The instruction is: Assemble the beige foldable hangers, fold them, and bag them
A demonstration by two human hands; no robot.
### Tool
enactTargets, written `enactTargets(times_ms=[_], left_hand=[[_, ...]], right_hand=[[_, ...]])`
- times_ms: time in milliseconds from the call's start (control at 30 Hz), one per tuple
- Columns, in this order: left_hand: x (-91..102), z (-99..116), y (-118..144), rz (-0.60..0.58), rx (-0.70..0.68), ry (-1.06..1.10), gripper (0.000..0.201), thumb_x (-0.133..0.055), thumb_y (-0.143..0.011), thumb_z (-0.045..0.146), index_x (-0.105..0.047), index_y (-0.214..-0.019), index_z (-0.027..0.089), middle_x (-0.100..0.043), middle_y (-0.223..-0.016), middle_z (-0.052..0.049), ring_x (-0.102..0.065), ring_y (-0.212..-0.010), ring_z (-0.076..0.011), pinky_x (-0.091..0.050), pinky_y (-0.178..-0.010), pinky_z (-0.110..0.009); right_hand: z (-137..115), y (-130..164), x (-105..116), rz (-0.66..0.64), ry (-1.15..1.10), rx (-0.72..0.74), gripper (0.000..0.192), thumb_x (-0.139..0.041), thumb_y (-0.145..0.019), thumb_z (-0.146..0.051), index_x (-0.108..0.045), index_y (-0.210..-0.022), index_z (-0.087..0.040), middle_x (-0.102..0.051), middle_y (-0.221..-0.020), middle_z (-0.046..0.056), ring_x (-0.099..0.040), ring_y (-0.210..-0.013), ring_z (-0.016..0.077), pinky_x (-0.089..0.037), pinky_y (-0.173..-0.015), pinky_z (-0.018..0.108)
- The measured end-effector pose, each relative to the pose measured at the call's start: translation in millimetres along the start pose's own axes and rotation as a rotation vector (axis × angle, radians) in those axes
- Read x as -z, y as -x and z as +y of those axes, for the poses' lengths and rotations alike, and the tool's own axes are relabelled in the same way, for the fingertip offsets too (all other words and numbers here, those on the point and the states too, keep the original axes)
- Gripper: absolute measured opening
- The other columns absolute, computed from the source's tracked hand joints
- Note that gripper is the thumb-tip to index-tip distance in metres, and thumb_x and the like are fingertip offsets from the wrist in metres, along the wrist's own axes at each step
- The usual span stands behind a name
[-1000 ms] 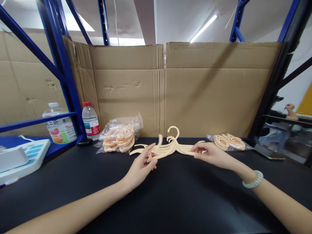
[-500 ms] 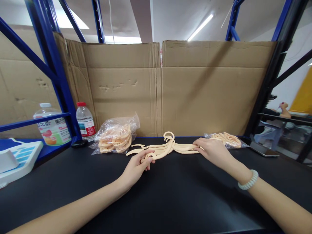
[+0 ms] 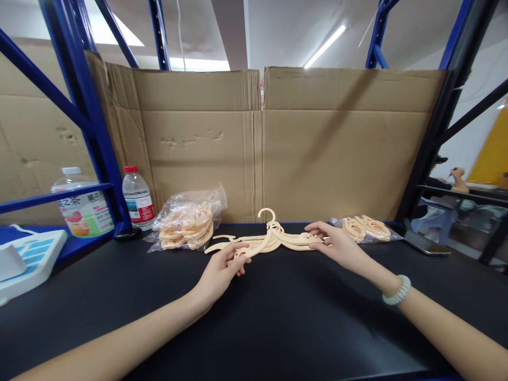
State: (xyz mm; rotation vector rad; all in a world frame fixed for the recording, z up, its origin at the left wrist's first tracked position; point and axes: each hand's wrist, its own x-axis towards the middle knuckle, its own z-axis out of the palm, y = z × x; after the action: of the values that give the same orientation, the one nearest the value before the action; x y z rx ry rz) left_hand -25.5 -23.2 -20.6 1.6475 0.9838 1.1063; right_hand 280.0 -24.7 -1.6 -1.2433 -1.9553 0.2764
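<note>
Several cream plastic clothes hangers (image 3: pixel 293 242) lie in a loose stack near the back of the black table, hooks pointing away from me. My left hand (image 3: pixel 222 270) pinches the left end of the top hanger (image 3: pixel 260 247) between thumb and fingers. That hanger's hook (image 3: pixel 267 212) stands higher than the overlapping hooks beside it. Around the right ends of the stack is my right hand (image 3: pixel 337 244), its thumb and fingers apart. Those ends lie partly hidden behind its fingers.
Bagged hangers (image 3: pixel 186 225) sit left of the stack, and another bag (image 3: pixel 367 228) lies to the right beside a phone (image 3: pixel 426 244). Bottles (image 3: pixel 137 198) stand at the back left near a white-and-blue device (image 3: pixel 34 256). Cardboard (image 3: pixel 337 159) walls the back. Another person's arm (image 3: pixel 458 182) shows far right.
The top hanger's hook has shifted left and up, away from the other hooks. My right hand has moved slightly left and its fingers have spread. My left hand keeps its hold.
</note>
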Motion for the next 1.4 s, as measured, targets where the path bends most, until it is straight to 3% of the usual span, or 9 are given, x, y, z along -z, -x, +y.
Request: enactTargets(times_ms=[100,300,500,633,867,1000,1133,1233,1400], left_hand=[[0.2,0.1,0.6,0.025,0.007,0.027,0.046,-0.065,-0.077,0.040,-0.059,-0.113,0.012,-0.065,-0.081,-0.005,-0.055,-0.065,-0.0136,-0.045,-0.064,-0.027],[-0.5,0.9,0.9,0.138,0.046,0.124,0.043,-0.071,-0.073,0.040,-0.063,-0.104,0.011,-0.065,-0.075,-0.005,-0.057,-0.064,-0.0134,-0.046,-0.066,-0.027],[-3.1,2.8,1.3,0.172,0.025,0.231,0.031,-0.076,-0.067,0.033,-0.062,-0.087,0.013,-0.062,-0.071,0.000,-0.052,-0.059,-0.0096,-0.043,-0.062,-0.024],[-6.2,3.1,2.3,0.027,-0.005,0.178,0.023,-0.073,-0.071,0.031,-0.058,-0.069,0.013,-0.060,-0.069,-0.001,-0.051,-0.062,-0.0107,-0.041,-0.060,-0.023],[-17.5,10.7,6.9,-0.129,-0.044,0.116,0.030,-0.064,-0.079,0.042,-0.057,-0.073,0.014,-0.052,-0.061,0.002,-0.048,-0.056,-0.0100,-0.040,-0.057,-0.023],[-22.7,9.4,9.1,-0.146,0.005,0.137,0.036,-0.063,-0.079,0.049,-0.054,-0.080,0.014,-0.052,-0.060,0.003,-0.048,-0.048,-0.0086,-0.041,-0.049,-0.022],[-23.2,6.3,9.4,-0.102,0.030,0.137,0.037,-0.062,-0.079,0.050,-0.051,-0.082,0.015,-0.052,-0.057,0.005,-0.050,-0.043,-0.0077,-0.041,-0.045,-0.020],[-22.8,6.1,9.6,-0.071,0.028,0.148,0.036,-0.063,-0.079,0.049,-0.052,-0.084,0.015,-0.054,-0.060,0.004,-0.051,-0.043,-0.0071,-0.042,-0.044,-0.020],[-22.3,7.7,9.9,-0.084,0.014,0.158,0.038,-0.065,-0.079,0.044,-0.055,-0.097,0.013,-0.056,-0.062,0.004,-0.051,-0.045,-0.0068,-0.042,-0.046,-0.020]], right_hand=[[1.1,-2.0,0.8,-0.032,-0.149,-0.050,0.028,-0.059,-0.079,-0.031,-0.061,-0.104,-0.018,-0.066,-0.093,0.006,-0.061,-0.086,0.0192,-0.051,-0.076,0.034],[-2.5,-3.1,1.2,-0.016,-0.441,-0.221,0.038,-0.062,-0.076,-0.039,-0.063,-0.107,-0.017,-0.063,-0.086,0.005,-0.054,-0.068,0.0142,-0.048,-0.065,0.031],[-3.4,-1.8,-7.3,0.000,-0.765,-0.303,0.027,-0.065,-0.070,-0.032,-0.065,-0.092,-0.017,-0.058,-0.080,0.004,-0.052,-0.067,0.0135,-0.045,-0.063,0.030],[-11.4,2.3,-17.1,-0.010,-0.814,-0.316,0.026,-0.065,-0.073,-0.036,-0.061,-0.091,-0.018,-0.055,-0.074,0.001,-0.050,-0.063,0.0119,-0.044,-0.061,0.028],[-36.8,15.9,-44.2,-0.143,-0.906,-0.325,0.040,-0.072,-0.074,-0.041,-0.049,-0.102,-0.023,-0.052,-0.073,-0.004,-0.051,-0.057,0.0094,-0.047,-0.059,0.028],[-45.8,20.7,-51.7,-0.258,-0.992,-0.290,0.043,-0.075,-0.072,-0.038,-0.043,-0.097,-0.025,-0.058,-0.084,-0.002,-0.058,-0.070,0.0121,-0.051,-0.069,0.031],[-50.6,22.0,-51.6,-0.447,-0.921,-0.217,0.032,-0.072,-0.076,-0.042,-0.054,-0.088,-0.019,-0.056,-0.085,0.000,-0.057,-0.078,0.0131,-0.051,-0.074,0.031],[-52.0,22.4,-50.6,-0.511,-0.841,-0.195,0.031,-0.070,-0.078,-0.042,-0.063,-0.096,-0.017,-0.055,-0.081,0.000,-0.055,-0.076,0.0119,-0.049,-0.075,0.029],[-50.8,24.1,-52.0,-0.564,-0.834,-0.180,0.040,-0.067,-0.080,-0.042,-0.063,-0.114,-0.021,-0.058,-0.111,0.006,-0.056,-0.083,0.0127,-0.047,-0.072,0.026]])
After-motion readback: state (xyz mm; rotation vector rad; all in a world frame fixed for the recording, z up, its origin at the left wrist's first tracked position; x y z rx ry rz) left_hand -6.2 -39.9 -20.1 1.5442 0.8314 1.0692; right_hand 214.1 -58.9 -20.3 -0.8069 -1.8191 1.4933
